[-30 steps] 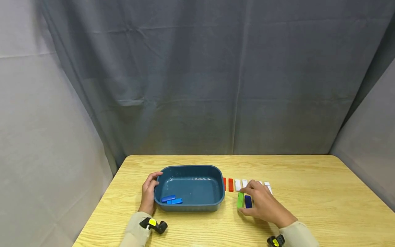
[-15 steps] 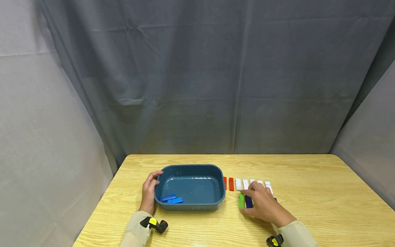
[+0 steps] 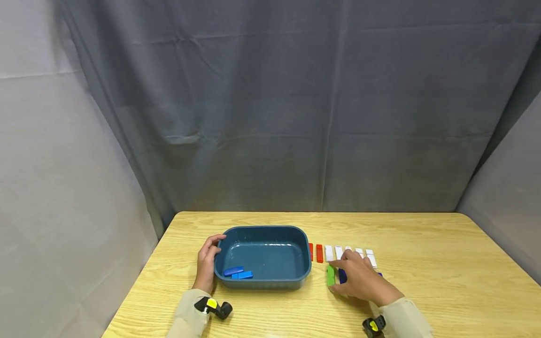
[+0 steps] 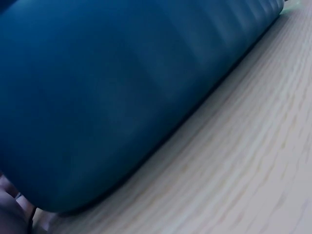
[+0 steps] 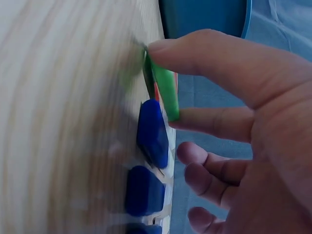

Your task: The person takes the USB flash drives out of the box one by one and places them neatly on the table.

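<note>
My left hand (image 3: 207,263) grips the left end of a dark teal tub (image 3: 270,284), with fingertips over its rim. In the left wrist view the tub's outer wall (image 4: 122,87) fills most of the picture. Between thumb and index finger, my right hand (image 3: 361,277) pinches a small green stick (image 3: 331,276) by its two ends; it looks like a USB drive. The right wrist view has this green stick (image 5: 166,90) tilted over the wood, the other fingers loosely bent behind. Just beside it lies a dark blue stick (image 3: 343,276), partly covered by the hand.
Two blue sticks (image 3: 242,275) lie in the tub's near left corner. Red sticks (image 3: 319,253) and several white sticks (image 3: 329,253) form a row right of the tub on the wooden table (image 3: 444,263). More dark blue sticks (image 5: 145,191) line up under the right hand.
The green stick has shifted slightly left, and the gap between it and the dark blue stick has widened a little. The left hand and tub have stayed put; the head view has drifted slightly.
</note>
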`<state>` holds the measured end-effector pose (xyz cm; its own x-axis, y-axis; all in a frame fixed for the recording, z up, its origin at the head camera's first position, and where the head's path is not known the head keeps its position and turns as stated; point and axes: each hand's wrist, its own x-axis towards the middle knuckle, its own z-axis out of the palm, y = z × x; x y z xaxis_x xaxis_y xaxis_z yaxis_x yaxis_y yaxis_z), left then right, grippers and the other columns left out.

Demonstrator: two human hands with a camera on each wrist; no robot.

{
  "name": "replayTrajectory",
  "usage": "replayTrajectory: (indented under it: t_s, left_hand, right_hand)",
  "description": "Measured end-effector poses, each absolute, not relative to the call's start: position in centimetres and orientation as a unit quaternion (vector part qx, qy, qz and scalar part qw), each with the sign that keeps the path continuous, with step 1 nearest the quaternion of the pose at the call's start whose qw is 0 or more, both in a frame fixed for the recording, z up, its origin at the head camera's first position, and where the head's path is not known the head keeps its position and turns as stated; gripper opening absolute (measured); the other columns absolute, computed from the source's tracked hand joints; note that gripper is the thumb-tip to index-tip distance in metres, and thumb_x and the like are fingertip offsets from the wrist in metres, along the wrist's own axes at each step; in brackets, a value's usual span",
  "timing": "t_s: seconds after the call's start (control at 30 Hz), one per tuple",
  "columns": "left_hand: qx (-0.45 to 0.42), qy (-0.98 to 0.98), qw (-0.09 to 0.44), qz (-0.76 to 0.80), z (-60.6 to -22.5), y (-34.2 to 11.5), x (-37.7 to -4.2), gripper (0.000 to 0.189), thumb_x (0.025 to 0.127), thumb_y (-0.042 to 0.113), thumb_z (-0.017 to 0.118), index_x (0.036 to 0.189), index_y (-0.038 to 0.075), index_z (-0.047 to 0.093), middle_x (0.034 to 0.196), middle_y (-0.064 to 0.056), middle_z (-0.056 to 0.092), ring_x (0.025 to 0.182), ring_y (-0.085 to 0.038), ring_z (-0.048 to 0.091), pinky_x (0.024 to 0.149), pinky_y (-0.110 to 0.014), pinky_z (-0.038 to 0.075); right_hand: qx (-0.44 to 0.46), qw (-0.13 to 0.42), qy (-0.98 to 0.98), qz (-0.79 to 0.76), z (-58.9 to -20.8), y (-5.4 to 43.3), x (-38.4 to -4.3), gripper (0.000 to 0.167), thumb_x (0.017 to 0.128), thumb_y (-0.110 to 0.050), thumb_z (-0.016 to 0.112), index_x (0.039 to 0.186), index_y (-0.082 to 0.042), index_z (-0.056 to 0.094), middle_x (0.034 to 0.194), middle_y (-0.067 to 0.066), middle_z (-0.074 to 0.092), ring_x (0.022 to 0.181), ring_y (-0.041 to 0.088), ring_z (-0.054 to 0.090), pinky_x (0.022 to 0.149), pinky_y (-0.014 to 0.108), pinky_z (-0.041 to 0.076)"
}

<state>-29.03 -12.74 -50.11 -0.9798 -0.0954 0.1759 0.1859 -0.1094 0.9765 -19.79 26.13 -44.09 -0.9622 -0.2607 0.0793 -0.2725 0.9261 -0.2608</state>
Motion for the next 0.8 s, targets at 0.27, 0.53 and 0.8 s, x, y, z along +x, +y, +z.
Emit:
replayTrajectory:
  t_s: [0.27,0.53,0.8]
  left_hand:
    - [-0.04,-0.664,0.097,-0.741,-50.05,-12.69,-29.02,0.036,0.087,-0.001,0.042,0.118,-0.001,0.06,0.131,-0.011,0.054,0.134,-0.02,0.039,0.112,-0.042,0.021]
    - [-0.037,-0.659,0.09,-0.746,-49.86,-12.85,-28.94,0.037,0.088,-0.003,0.042,0.12,-0.002,0.059,0.133,-0.012,0.054,0.134,-0.019,0.038,0.112,-0.038,0.02]
    - [-0.032,-0.66,0.078,-0.747,-49.62,-13.17,-28.99,0.037,0.088,-0.007,0.041,0.121,-0.007,0.057,0.134,-0.017,0.053,0.136,-0.022,0.037,0.109,-0.035,0.022]
  right_hand:
    - [0.124,0.005,-0.982,0.144,-44.11,26.32,-19.75,0.06,0.064,-0.039,0.085,0.115,-0.01,0.071,0.091,-0.001,0.048,0.08,0.015,0.04,0.064,0.035,0.027]
    - [0.122,0.0,-0.981,0.154,-43.98,26.21,-19.79,0.059,0.065,-0.036,0.085,0.115,-0.008,0.071,0.091,0.0,0.05,0.08,0.015,0.041,0.065,0.035,0.028]
    - [0.125,0.001,-0.98,0.157,-43.92,26.27,-19.81,0.059,0.065,-0.036,0.085,0.116,-0.009,0.071,0.091,0.001,0.051,0.079,0.015,0.041,0.066,0.035,0.03]
